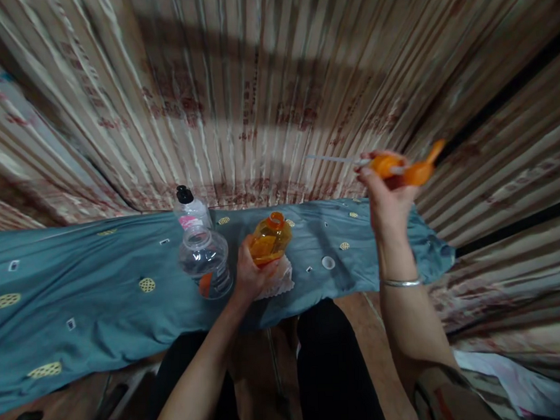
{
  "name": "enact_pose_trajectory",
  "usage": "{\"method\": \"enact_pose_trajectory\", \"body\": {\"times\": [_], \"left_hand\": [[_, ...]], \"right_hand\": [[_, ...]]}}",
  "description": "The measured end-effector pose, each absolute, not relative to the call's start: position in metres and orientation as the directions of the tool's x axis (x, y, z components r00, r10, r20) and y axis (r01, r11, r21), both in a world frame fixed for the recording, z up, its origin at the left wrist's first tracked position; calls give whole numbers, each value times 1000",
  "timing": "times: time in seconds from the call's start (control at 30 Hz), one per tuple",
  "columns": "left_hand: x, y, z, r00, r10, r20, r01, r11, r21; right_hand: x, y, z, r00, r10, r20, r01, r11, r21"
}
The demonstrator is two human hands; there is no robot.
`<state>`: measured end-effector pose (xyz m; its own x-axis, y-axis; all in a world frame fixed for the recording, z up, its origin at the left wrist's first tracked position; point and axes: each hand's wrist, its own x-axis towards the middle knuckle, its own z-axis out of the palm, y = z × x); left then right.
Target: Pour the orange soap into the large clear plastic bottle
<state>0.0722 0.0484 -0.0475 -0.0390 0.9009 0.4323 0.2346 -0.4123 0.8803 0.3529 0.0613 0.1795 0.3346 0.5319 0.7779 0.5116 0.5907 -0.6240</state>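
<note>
My left hand [252, 270] is wrapped round the lower part of an orange see-through bottle [270, 235], whose mouth is uncovered and which leans a little to the right. A crumpled pale cloth [282, 279] lies under that hand. Up at the right, clear of the bench, my right hand [387, 190] grips an orange pump head [387, 165] with a thin pale tube pointing left. Left of the orange bottle stand a clear, wide-mouthed plastic bottle [203, 257] with no lid and, behind it, a clear bottle with a black cap [191, 207].
A teal patterned cloth [125, 272] covers the long narrow bench. On it, right of the orange bottle, lies a small white ring or cap [328, 262]. Stacked cardboard sheets [256, 99] rise behind and at the right. My knees [335, 356] are below the front edge.
</note>
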Motion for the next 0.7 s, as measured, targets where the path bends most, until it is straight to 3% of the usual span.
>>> {"method": "enact_pose_trajectory", "body": {"times": [0.07,0.1,0.13,0.23,0.47,0.7], "left_hand": [[72,48,-47,-39,902,429,240,-409,881],[71,48,-47,-40,903,428,244,-406,881],[71,48,-46,-40,904,427,247,-405,881],[69,47,-44,-38,905,423,255,-401,880],[69,45,-45,-21,909,415,249,-397,883],[69,43,-43,-26,909,416,247,-397,884]], "right_hand": [[350,84,138,245,656,714,608,469,-640],[347,92,118,108,792,601,778,309,-547],[345,98,99,41,856,516,834,255,-489],[337,108,57,-110,932,345,901,240,-361],[348,125,20,-305,952,32,947,307,-92],[373,132,2,-349,934,-70,935,352,38]]}}
